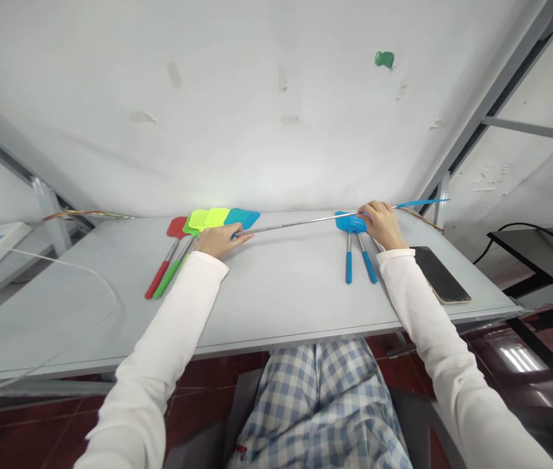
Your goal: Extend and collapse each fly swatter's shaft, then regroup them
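A telescopic fly swatter (300, 223) with a long metal shaft is stretched out level above the table. My left hand (218, 241) is closed around its left end, so the handle is mostly hidden. Near the blue head at the other end, my right hand (382, 225) grips the shaft. Under and beside my left hand lie a red fly swatter (159, 273), a green fly swatter (166, 279), yellow swatter heads (215, 217) and a blue swatter head (243, 218), fanned out. Close to my right hand rest blue fly swatters (349, 264) with overlapping heads.
A phone (439, 277) lies right of my right forearm on the grey table (281, 293). A white cable (105, 280) curves over the table's left side. The wall (256, 150) rises directly behind, with metal frame posts (445, 195) at both sides.
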A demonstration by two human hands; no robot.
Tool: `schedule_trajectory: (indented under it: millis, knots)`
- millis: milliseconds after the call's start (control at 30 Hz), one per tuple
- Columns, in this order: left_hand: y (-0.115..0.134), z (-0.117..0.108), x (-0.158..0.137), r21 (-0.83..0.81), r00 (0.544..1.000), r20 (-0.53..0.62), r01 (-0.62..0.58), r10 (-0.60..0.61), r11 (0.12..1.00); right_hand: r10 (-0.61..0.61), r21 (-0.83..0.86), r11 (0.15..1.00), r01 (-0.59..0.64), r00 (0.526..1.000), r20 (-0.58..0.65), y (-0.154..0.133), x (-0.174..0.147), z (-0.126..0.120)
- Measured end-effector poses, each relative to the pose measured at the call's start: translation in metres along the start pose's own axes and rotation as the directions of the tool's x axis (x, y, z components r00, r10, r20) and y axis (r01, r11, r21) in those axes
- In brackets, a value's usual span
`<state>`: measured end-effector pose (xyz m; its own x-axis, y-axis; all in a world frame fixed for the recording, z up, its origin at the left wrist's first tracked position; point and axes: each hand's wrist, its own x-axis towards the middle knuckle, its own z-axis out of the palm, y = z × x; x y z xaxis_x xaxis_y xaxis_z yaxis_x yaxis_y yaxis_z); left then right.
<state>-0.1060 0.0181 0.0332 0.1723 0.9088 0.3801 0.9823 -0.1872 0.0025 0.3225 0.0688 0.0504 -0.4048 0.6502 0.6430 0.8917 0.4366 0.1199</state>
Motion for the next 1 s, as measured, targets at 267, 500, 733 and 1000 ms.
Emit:
schedule_trajectory:
  millis: [267,500,733,1000]
  knots:
    - [0.001,0.002,-0.004,0.087,0.999,-0.030,-0.013,0.016,0.996,-0.067,0.112,0.992,0.055,0.992,0.108,0.006,-0.004,0.006]
    - [-0.001,0.003,-0.004,0.172,0.997,0.025,-0.073,0.070,0.982,-0.121,0.167,0.982,0.091,0.976,0.183,0.001,-0.008,0.002]
    - [0.018,0.007,-0.002,0.232,0.990,-0.008,-0.136,0.142,0.963,-0.217,0.112,0.973,0.200,0.963,0.161,-0.036,-0.003,-0.003]
    - [0.081,0.016,-0.014,0.066,0.975,-0.025,-0.219,0.221,0.973,-0.317,0.060,0.948,0.311,0.933,0.169,-0.114,0.001,-0.008]
